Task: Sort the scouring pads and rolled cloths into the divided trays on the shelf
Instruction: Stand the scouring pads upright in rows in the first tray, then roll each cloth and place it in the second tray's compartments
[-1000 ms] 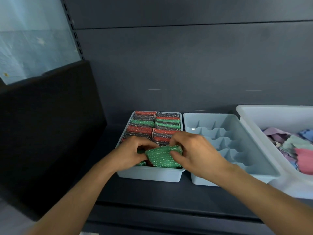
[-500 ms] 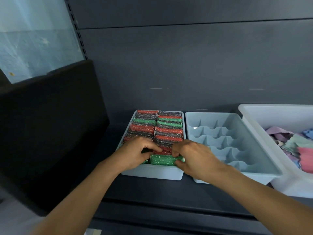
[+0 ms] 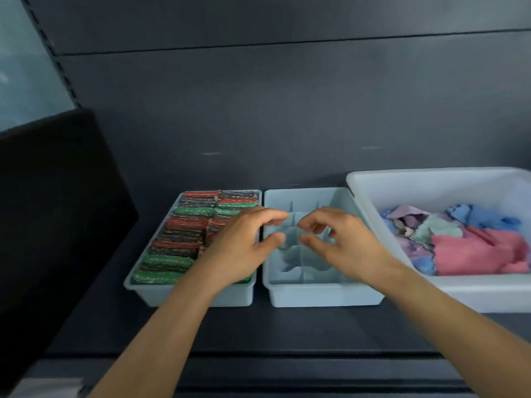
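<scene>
On the shelf (image 3: 258, 328) the middle tray (image 3: 324, 294) has the pad tray (image 3: 149, 294), full of pads (image 3: 178, 234), just beside it at 9 o'clock and the bin (image 3: 488, 294), holding cloths (image 3: 474, 248), just beside it at 3 o'clock. A box (image 3: 57, 211) stands at 9 o'clock of the pad tray

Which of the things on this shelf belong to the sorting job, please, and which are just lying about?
For the job:
scouring pads
full tray holding them
empty divided tray
loose cloths
white tub holding them

Just lying about:
black panel on the left
pale bluish surface above it
</scene>
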